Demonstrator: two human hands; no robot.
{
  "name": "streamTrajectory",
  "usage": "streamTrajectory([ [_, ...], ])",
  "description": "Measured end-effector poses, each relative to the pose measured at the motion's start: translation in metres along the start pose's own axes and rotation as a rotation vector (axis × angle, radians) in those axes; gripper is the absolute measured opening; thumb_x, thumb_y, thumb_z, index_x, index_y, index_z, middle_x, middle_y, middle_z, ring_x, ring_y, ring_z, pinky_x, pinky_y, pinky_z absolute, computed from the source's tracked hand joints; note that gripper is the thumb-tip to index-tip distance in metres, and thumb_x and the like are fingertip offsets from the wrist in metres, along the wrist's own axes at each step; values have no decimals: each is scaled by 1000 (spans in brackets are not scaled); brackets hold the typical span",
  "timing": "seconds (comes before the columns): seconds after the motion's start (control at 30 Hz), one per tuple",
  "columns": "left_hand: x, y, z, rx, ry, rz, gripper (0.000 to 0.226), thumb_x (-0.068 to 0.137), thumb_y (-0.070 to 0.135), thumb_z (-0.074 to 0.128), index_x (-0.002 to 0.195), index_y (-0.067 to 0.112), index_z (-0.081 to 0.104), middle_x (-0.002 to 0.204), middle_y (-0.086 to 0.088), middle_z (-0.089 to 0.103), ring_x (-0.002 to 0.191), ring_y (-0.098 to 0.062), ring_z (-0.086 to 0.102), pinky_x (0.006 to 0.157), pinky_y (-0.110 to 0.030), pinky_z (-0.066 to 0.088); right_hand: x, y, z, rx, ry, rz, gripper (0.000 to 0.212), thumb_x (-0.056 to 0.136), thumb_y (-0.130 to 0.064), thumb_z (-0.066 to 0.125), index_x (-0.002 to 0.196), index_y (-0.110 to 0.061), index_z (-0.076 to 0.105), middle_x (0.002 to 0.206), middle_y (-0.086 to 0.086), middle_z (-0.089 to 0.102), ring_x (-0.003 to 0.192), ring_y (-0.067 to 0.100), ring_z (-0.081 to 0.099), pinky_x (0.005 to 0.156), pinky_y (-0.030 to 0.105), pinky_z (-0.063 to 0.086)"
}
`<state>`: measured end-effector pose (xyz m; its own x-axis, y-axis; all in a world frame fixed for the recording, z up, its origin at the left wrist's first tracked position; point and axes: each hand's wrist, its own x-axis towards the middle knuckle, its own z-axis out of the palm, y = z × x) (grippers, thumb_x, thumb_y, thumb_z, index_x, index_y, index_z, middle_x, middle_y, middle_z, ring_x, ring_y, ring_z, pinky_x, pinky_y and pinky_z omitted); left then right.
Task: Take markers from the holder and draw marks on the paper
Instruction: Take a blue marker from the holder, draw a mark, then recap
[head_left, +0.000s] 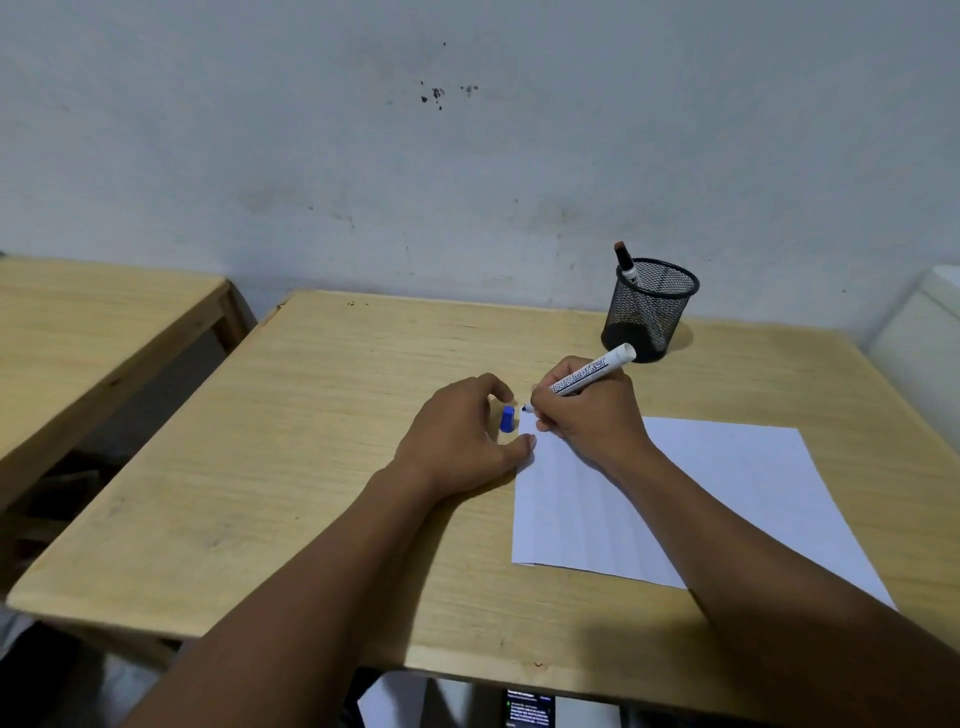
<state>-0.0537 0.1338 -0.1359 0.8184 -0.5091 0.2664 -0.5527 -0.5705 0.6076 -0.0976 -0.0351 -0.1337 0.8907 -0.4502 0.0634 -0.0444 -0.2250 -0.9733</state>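
A white sheet of paper (727, 499) lies on the right half of the wooden table (311, 467). My right hand (587, 415) grips an uncapped white board marker (592, 374), whose dark tip touches the paper's far left corner. The marker's blue cap (507, 419) sits on the table just left of that corner, between the spread thumb and fingers of my left hand (462, 441). The left thumb rests on the paper's left edge. A black mesh holder (649, 312) stands behind my right hand, with one dark-capped marker (626, 265) sticking out of it.
A second wooden table (93, 332) stands to the left across a narrow gap. A white object (919, 332) stands at the right edge. The grey wall rises right behind the table. A lit phone screen (530, 709) shows below the table's front edge.
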Motion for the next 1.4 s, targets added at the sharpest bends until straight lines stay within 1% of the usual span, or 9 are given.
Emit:
streamTrajectory([
  [0.13, 0, 1, -1, -9, -1, -16, 49, 68, 53, 75, 107, 27, 63, 69, 12, 57, 63, -9, 54, 59, -25, 41, -1, -6, 0, 37, -10, 27, 6, 73, -9, 74, 71, -6, 70, 65, 16, 73, 58, 34, 70, 59, 44, 61],
  [0.2, -1, 1, -1, -16, 2, -26, 43, 70, 50, 76, 104, 27, 63, 66, 12, 57, 61, -8, 54, 58, -24, 41, 1, -11, -3, 118, 25, 67, 9, 81, -8, 70, 74, -6, 68, 64, 16, 72, 54, 30, 67, 48, 31, 50],
  [0.3, 0, 1, -5, -119, 9, -83, 25, 74, 40, 73, 93, 24, 67, 58, 9, 57, 56, -7, 55, 58, -23, 44, 5, -20, -12, 269, 93, 144, 11, 88, -12, 66, 77, -10, 66, 59, 9, 66, 46, 20, 55, 43, 25, 37],
  [0.43, 8, 1, -15, -347, -15, -204, 8, 82, 24, 74, 78, 18, 72, 63, -1, 68, 58, -8, 60, 62, -23, 47, 11, -38, -31, 390, 96, 177, 9, 92, -10, 69, 84, -10, 66, 66, 12, 65, 43, 13, 53, 41, 22, 37],
  [0.53, 21, 7, -28, -646, 16, -292, 7, 87, 15, 74, 90, 8, 74, 76, -6, 75, 66, -17, 65, 64, -31, 50, 14, -59, -50, 485, -57, 229, 6, 95, -11, 64, 91, -8, 67, 73, 13, 68, 48, 13, 63, 47, 22, 44],
  [0.67, 36, 26, -41, -811, 9, -328, 13, 90, 14, 74, 101, 8, 72, 83, 0, 80, 73, -18, 74, 70, -31, 50, 11, -75, -63, 528, -168, 300, 18, 95, -13, 53, 94, -5, 69, 74, 14, 73, 55, 19, 70, 54, 27, 46],
  [1.13, 45, 56, -38, -930, -183, -281, 15, 93, 20, 71, 104, 10, 70, 95, -5, 78, 77, -21, 71, 77, -32, 49, 8, -78, -74, 472, -157, 254, 18, 95, -13, 60, 93, 0, 72, 73, 14, 76, 54, 17, 71, 52, 25, 50],
  [1.3, 50, 63, -31, -907, -130, -254, 10, 95, 16, 68, 96, 6, 69, 77, -4, 74, 63, -15, 69, 68, -27, 51, 9, -72, -72, 484, -171, 246, 16, 97, -17, 66, 100, -2, 68, 71, 11, 76, 53, 14, 71, 53, 25, 49],
  [1.4, 55, 69, -29, -868, -80, -241, 11, 94, 15, 69, 92, 4, 69, 71, -5, 70, 56, -13, 67, 61, -23, 50, 14, -75, -74, 401, -221, 326, 23, 98, -31, 67, 95, -8, 67, 70, 10, 76, 53, 16, 71, 52, 27, 46],
])
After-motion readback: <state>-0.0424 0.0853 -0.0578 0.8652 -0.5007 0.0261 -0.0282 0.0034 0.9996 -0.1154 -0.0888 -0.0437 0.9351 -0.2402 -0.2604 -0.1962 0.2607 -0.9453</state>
